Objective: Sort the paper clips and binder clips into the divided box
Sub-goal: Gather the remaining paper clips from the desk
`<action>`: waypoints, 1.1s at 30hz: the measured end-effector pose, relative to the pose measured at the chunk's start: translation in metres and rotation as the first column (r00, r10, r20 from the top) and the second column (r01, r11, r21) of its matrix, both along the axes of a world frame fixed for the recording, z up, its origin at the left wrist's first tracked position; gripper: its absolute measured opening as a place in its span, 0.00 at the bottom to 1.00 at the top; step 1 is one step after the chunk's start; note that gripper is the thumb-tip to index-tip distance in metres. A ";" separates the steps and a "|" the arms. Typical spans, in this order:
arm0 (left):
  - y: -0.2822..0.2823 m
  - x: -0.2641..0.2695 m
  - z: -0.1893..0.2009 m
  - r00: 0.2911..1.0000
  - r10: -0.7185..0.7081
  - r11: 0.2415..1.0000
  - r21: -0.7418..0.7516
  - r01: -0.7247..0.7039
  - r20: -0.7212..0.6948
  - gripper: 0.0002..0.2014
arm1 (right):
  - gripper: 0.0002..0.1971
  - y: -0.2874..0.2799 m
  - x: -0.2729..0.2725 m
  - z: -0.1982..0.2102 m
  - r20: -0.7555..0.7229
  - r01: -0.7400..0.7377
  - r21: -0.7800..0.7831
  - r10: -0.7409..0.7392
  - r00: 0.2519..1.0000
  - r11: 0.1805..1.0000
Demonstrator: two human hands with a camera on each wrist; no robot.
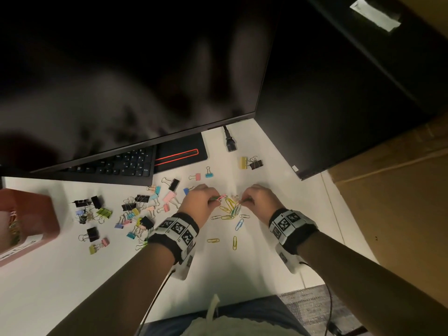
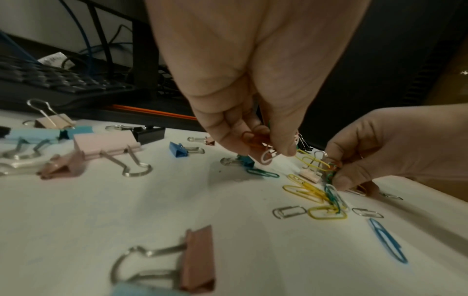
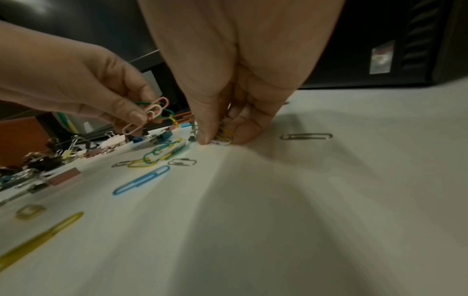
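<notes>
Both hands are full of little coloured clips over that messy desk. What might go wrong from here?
The left hand pinches a loose bunch of pink, white and green wire paper clips; one could slip out on the way to the reddish-brown box.

The right hand pinches into a tangle of yellow and green paper clips; linked ones may drag along and scatter.

Pastel and black metal binder clips lie beside the left forearm, which might knock them.

1. White desk [image 1: 72, 275] is carrying scattered binder clips [image 1: 143, 209] at left-centre.
2. Loose paper clips [image 1: 228, 212] are lying just right of them.
3. Keyboard [image 1: 121, 163] and red box [image 1: 31, 221] are sitting on it.
</notes>
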State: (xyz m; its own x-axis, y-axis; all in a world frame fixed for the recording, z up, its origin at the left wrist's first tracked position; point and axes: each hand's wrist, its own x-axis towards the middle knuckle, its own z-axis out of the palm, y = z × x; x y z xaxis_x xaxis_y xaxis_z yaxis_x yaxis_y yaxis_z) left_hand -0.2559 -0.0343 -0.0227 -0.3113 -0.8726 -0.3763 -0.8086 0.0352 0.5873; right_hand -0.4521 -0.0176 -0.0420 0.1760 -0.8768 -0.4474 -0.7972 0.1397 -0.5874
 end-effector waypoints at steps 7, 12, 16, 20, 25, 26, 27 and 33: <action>0.006 0.015 0.008 0.996 0.028 0.999 -0.036 -0.031 -0.090 0.09 | 0.08 0.000 -0.010 0.019 0.070 0.089 0.013 -0.090 0.993 0.996; 0.009 0.038 0.029 0.977 0.102 0.987 -0.101 -0.123 -0.188 0.07 | 0.05 -0.006 0.002 0.045 0.137 0.115 -0.092 -0.102 0.985 0.989; 0.009 0.083 0.048 0.947 0.232 0.959 -0.111 -0.261 -0.221 0.10 | 0.05 -0.013 0.036 0.075 0.173 0.017 -0.246 0.027 0.985 0.969; 0.014 0.154 0.075 0.923 0.337 0.907 -0.198 -0.372 -0.187 0.05 | 0.04 -0.029 0.100 0.104 0.223 -0.066 -0.370 0.157 0.962 0.927; 0.030 0.264 0.106 0.866 0.484 0.814 -0.298 -0.499 -0.127 0.05 | 0.02 -0.045 0.217 0.142 0.298 -0.161 -0.495 0.341 0.892 0.854; 0.035 0.284 0.112 0.844 0.522 0.797 -0.279 -0.535 -0.125 0.04 | 0.02 -0.046 0.241 0.148 0.314 -0.170 -0.509 0.366 0.876 0.844; 0.040 0.305 0.118 0.838 0.538 0.794 -0.277 -0.542 -0.097 0.04 | 0.02 -0.047 0.266 0.152 0.328 -0.180 -0.519 0.389 0.861 0.835; 0.053 0.398 0.122 0.777 0.630 0.756 -0.222 -0.615 -0.009 0.08 | 0.02 -0.048 0.403 0.153 0.361 -0.288 -0.450 0.468 0.807 0.845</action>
State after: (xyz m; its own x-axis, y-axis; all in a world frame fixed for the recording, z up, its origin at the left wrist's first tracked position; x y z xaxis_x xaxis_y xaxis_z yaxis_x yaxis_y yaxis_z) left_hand 0.1426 0.0188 0.0997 0.3451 -0.9229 -0.1706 -0.7279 -0.3779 0.5722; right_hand -0.0495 -0.0657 0.1110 0.6256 -0.7746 0.0929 -0.3806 -0.4069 -0.8304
